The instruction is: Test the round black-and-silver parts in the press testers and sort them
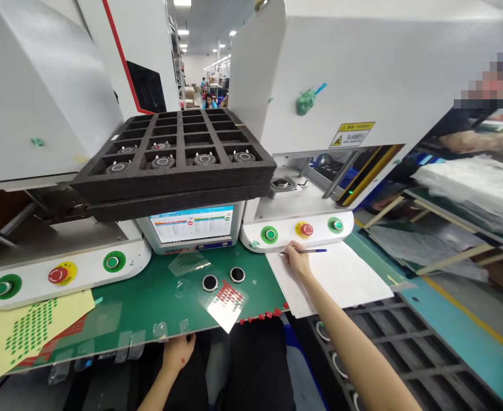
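My right hand (296,260) is closed round a blue pen (313,250), its tip on the top left of a white sheet of paper (341,279) lying on the green mat (157,297). My left hand (178,349) rests at the mat's near edge, fingers curled over the edge; nothing shows in it. Two round black discs with metal rims (209,282) (237,274) lie on the mat between my hands. A clear film with small red stickers (228,299) lies just in front of them.
A black foam tray (174,165) holding several round parts sits above a small screen (193,224). White machines with green and red buttons (306,229) stand left and right. A yellow sticker sheet (24,331) lies at the left. Another person's arm (474,140) reaches in at the right.
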Demonstrator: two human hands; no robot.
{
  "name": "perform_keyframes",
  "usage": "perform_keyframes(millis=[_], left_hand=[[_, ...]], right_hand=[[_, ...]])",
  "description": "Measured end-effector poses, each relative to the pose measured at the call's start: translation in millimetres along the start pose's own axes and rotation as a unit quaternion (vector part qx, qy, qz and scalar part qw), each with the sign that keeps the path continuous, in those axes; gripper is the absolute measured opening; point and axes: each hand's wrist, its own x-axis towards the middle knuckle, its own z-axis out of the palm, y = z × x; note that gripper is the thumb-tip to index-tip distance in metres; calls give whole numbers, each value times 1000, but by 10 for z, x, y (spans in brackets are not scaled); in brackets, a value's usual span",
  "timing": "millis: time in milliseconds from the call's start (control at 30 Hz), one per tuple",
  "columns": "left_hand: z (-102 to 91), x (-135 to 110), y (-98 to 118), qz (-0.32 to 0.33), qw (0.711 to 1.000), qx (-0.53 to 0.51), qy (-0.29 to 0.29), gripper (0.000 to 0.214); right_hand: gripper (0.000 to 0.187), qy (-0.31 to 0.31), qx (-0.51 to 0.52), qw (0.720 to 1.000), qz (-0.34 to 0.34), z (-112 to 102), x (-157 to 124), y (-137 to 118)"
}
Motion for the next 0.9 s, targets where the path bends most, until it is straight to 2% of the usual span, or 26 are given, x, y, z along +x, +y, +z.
perform_keyframes(millis=[200,433,900], left_hand=[[-17,1,-15,-2,998,53,-37,24],[-45,24,22,9,996,77,-45,28],[-67,35,40,21,997,45,-52,26]], right_hand=[[30,19,-24,999,-10,2,19,48],[28,18,-35,999,-21,11,40,51],[29,15,-48,998,-48,4,17,-37]])
